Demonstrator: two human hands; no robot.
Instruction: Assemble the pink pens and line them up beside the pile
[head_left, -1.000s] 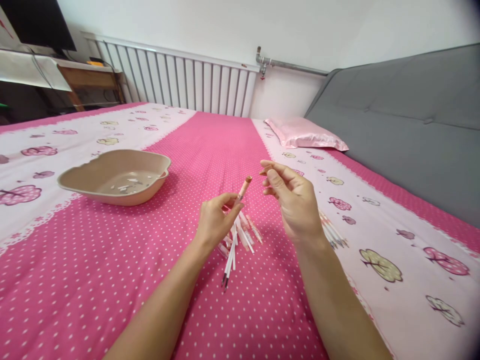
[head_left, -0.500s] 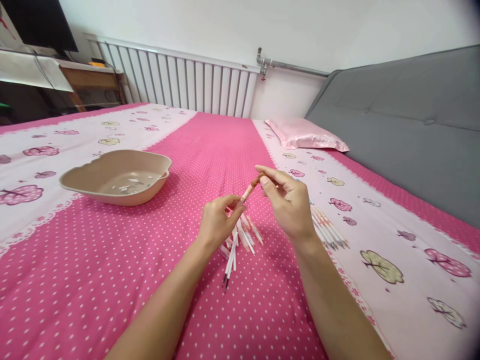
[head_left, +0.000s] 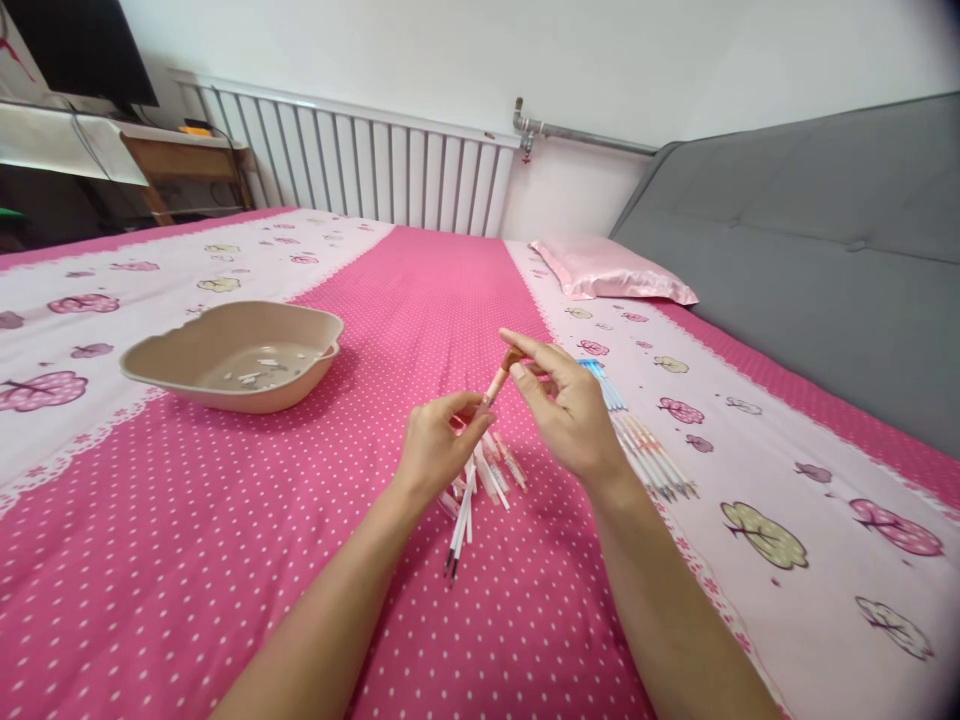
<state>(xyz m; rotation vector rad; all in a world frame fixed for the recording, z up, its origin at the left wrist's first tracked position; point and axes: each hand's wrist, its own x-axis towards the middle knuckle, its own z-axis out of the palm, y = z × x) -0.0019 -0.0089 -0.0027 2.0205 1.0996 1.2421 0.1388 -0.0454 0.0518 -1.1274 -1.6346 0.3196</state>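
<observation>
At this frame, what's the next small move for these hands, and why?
The right hand should probably press gently on the brown end of the pen: its fingers are at that end, while the left hand pinches the pen lower down, which should steady it.

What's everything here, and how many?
pen: one, pink-brown, middle
pen parts: several, pink-white, middle
dark-tipped sticks: two, white, middle
pale pens: several, white-pink, right
blue pens: several, blue, right
basin: one, beige, left
scraps: several, white, in basin
bedspread: one, pink-white, underneath
pillow: one, pink, right
backrest: one, grey, right
radiator: one, white, back
pipe: one, grey, back
desk: one, brown, left
screen: one, black, on desk
left hand: one, bare, holding pen
right hand: one, bare, at pen's end
</observation>
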